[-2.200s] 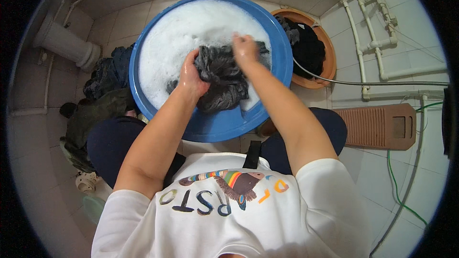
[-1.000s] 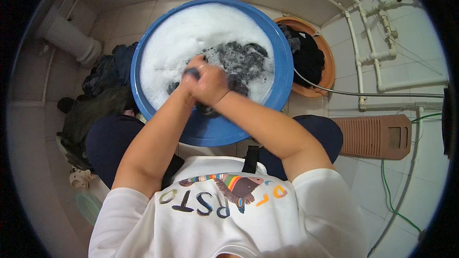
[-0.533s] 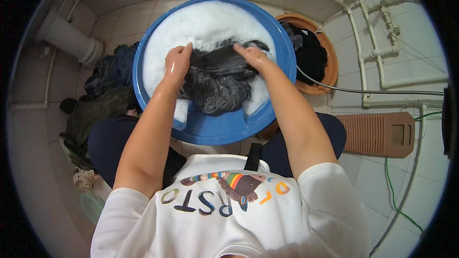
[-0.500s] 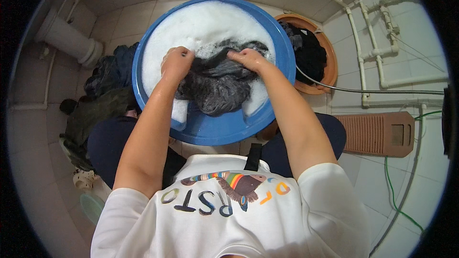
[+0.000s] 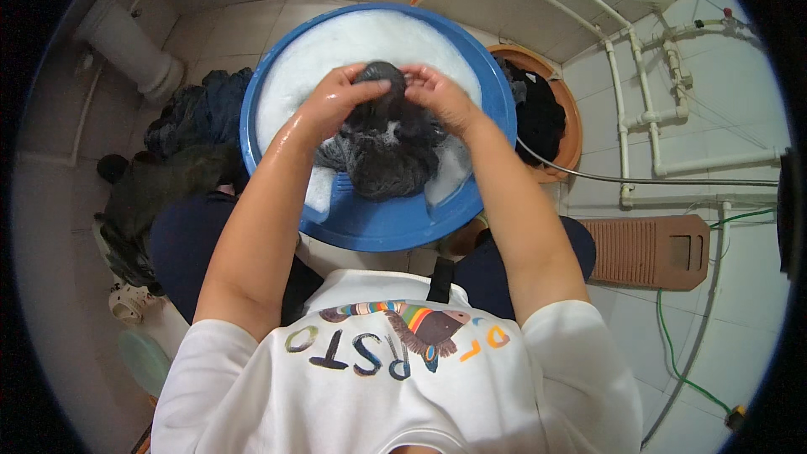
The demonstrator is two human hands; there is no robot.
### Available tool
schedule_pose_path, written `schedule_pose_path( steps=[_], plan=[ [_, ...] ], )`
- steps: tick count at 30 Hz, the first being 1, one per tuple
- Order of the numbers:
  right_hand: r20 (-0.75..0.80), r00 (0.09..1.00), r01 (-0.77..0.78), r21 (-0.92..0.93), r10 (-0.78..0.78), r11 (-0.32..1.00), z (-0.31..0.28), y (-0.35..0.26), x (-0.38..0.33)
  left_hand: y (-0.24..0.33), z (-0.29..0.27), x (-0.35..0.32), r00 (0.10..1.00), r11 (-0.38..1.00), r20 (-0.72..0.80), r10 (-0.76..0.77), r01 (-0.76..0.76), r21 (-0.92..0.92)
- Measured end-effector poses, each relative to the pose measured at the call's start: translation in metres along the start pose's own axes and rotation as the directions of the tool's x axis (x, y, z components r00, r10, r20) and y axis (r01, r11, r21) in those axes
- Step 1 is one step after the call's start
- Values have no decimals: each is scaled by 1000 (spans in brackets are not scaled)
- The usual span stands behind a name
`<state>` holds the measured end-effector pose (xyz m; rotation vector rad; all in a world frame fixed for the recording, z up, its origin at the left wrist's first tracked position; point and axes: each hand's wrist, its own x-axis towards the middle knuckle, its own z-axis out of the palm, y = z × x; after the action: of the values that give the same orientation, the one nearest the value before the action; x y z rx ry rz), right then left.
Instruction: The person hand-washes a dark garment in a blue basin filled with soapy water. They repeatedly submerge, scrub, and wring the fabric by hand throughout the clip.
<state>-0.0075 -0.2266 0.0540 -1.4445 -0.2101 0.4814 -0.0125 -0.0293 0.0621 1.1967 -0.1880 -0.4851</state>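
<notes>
A soaked dark grey garment [image 5: 391, 164] lies bunched in a blue washtub [image 5: 370, 240] filled with white suds. Part of it bulges up between my two hands. My left hand [image 5: 340, 97] grips the bulge from its left side, thumb lying across the cloth and the other fingers partly hidden behind it. On the opposite side, my right hand [image 5: 441, 99] holds the cloth's edge with bent fingers, slightly blurred. The lower folds rest against the ridged near wall of the tub. Both forearms are wet.
Behind the tub at right stands an orange-brown basin [image 5: 572, 130] with black clothes. A brown washboard [image 5: 651, 250] lies on the tiles at right. Dark clothes [image 5: 197, 113] are heaped at left. A grey hose [image 5: 664, 181] runs past the white pipes [image 5: 618, 109].
My hands have come closer together and lifted a bunched part of the garment between them. Before, they were apart with the cloth stretched between. The view has shifted slightly.
</notes>
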Motion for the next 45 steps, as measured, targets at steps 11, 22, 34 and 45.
schedule_pose_path(
  steps=[11, 22, 34, 45],
  plan=[
    [-277, 796, -337, 536, 538, 774, -26, 24, 13, -20, -45, 5, 844, 729, -440, -306, -90, -679],
    [-614, 667, -733, -436, 422, 523, -69, 123, 16, -96, -40, 32, 784, 789, -403, -473, 173, -589],
    [40, 826, 424, -702, -562, 573, 113, 41, 1, -105, -42, 32, 964, 631, -38, -264, 143, -762],
    [-338, 830, -16, -810, -444, 587, 65, 63, 23, -120, -11, 20, 924, 729, -211, -320, 98, -678]
  ],
)
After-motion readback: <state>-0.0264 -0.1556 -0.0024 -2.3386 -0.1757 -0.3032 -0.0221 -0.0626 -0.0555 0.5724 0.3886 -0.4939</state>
